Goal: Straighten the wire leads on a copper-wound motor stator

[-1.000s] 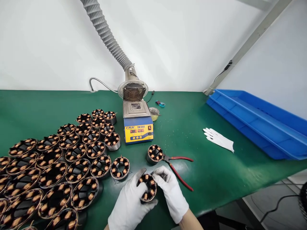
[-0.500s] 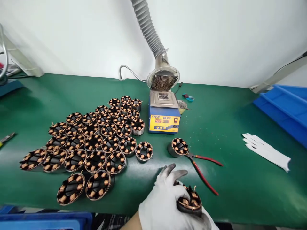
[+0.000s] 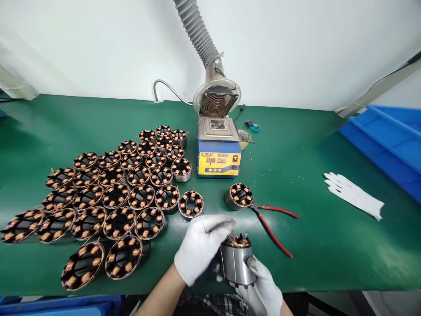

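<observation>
Most stators (image 3: 116,195) left of the solder pot (image 3: 219,147), pliers (image 3: 257,208) front-right (glove (image 3: 353,194) farther right)

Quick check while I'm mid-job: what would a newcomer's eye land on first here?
Probably the crowd of copper-wound rings spread over the left of the green table. Next, the blue-and-yellow machine with lit red digits, near the middle below a grey ribbed duct. Then, front and centre, the metal cylinder in the gloved right hand.
</observation>
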The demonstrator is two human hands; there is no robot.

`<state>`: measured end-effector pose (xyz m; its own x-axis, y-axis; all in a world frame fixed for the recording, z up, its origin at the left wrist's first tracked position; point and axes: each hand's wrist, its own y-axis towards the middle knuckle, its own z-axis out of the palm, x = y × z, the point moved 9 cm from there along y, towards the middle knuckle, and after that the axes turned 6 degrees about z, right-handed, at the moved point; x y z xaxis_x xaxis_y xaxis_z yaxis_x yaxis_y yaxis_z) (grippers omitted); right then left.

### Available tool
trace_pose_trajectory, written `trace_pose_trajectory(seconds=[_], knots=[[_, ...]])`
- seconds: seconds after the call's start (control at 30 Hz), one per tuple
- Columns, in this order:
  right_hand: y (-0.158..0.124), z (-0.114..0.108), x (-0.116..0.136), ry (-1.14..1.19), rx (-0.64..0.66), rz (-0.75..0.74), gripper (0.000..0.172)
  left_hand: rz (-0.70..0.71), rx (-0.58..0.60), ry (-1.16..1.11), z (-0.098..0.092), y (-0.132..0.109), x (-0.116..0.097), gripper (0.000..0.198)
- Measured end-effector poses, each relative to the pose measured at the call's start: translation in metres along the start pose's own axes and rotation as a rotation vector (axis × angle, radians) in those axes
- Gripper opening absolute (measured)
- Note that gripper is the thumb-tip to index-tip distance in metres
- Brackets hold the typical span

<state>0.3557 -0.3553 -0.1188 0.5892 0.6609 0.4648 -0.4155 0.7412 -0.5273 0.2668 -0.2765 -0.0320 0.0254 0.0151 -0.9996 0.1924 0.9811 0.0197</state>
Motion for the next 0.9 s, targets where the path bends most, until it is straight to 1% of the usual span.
trace_pose_trajectory(seconds=[0.07, 0.1, 0.13, 0.17, 0.2, 0.27, 0.3, 0.33, 0.37, 0.4, 0.43, 0.53, 0.57, 0.63, 0.7, 0.73, 0.77, 0.83, 0.9], knots=[[-0.002, 0.011, 0.003, 0.063, 0.056, 0.006, 0.043, -0.093, -0.085, -0.036, -0.007, 0.005, 0.012, 0.024], [-0.003, 0.016, 0.005, 0.103, 0.082, 0.013, 0.044, -0.108, -0.098, -0.045, -0.008, 0.005, 0.015, 0.028], [-0.004, 0.020, 0.006, 0.146, 0.097, 0.027, 0.045, -0.121, -0.082, -0.065, -0.008, 0.004, 0.017, 0.030], [-0.004, 0.020, 0.007, 0.191, 0.092, 0.043, 0.046, -0.130, -0.024, -0.067, -0.005, 0.001, 0.019, 0.032], [-0.004, 0.018, 0.006, 0.236, 0.060, 0.062, 0.046, -0.137, 0.083, -0.038, 0.003, -0.004, 0.019, 0.040], [-0.002, 0.006, 0.004, 0.333, -0.056, 0.084, 0.043, -0.153, 0.344, 0.128, 0.020, -0.017, 0.022, 0.078], [-0.002, -0.001, 0.004, 0.380, -0.124, 0.068, 0.039, -0.157, 0.441, 0.245, 0.026, -0.023, 0.025, 0.094], [-0.002, -0.007, 0.004, 0.414, -0.177, 0.044, 0.035, -0.157, 0.491, 0.353, 0.029, -0.027, 0.028, 0.104], [-0.002, -0.011, 0.005, 0.426, -0.205, 0.022, 0.032, -0.154, 0.491, 0.424, 0.029, -0.027, 0.029, 0.106], [-0.002, -0.011, 0.007, 0.417, -0.205, 0.008, 0.030, -0.139, 0.468, 0.437, 0.030, -0.025, 0.029, 0.104], [-0.001, -0.009, 0.009, 0.397, -0.187, -0.003, 0.030, -0.121, 0.443, 0.403, 0.032, -0.022, 0.027, 0.098], [0.000, -0.001, 0.014, 0.315, -0.127, -0.031, 0.032, -0.092, 0.418, 0.251, 0.041, -0.014, 0.023, 0.086], [0.000, 0.000, 0.015, 0.293, -0.115, -0.040, 0.033, -0.091, 0.404, 0.218, 0.044, -0.012, 0.022, 0.080], [0.000, 0.002, 0.014, 0.264, -0.083, -0.038, 0.032, -0.081, 0.336, 0.135, 0.044, -0.006, 0.018, 0.056], [0.000, 0.004, 0.010, 0.251, -0.047, -0.016, 0.029, -0.122, 0.182, -0.036, 0.038, 0.000, 0.017, 0.021], [0.000, 0.006, 0.008, 0.231, -0.016, -0.005, 0.029, -0.165, 0.090, -0.130, 0.034, 0.002, 0.019, 0.008], [0.000, 0.010, 0.007, 0.198, 0.023, -0.001, 0.031, -0.213, 0.008, -0.203, 0.030, 0.003, 0.022, 0.009], [-0.001, 0.019, 0.009, 0.121, 0.106, -0.004, 0.041, -0.296, -0.119, -0.280, 0.022, 0.003, 0.029, 0.019], [-0.003, 0.027, 0.013, 0.088, 0.162, -0.018, 0.050, -0.293, -0.189, -0.309, 0.015, 0.003, 0.031, 0.026]])
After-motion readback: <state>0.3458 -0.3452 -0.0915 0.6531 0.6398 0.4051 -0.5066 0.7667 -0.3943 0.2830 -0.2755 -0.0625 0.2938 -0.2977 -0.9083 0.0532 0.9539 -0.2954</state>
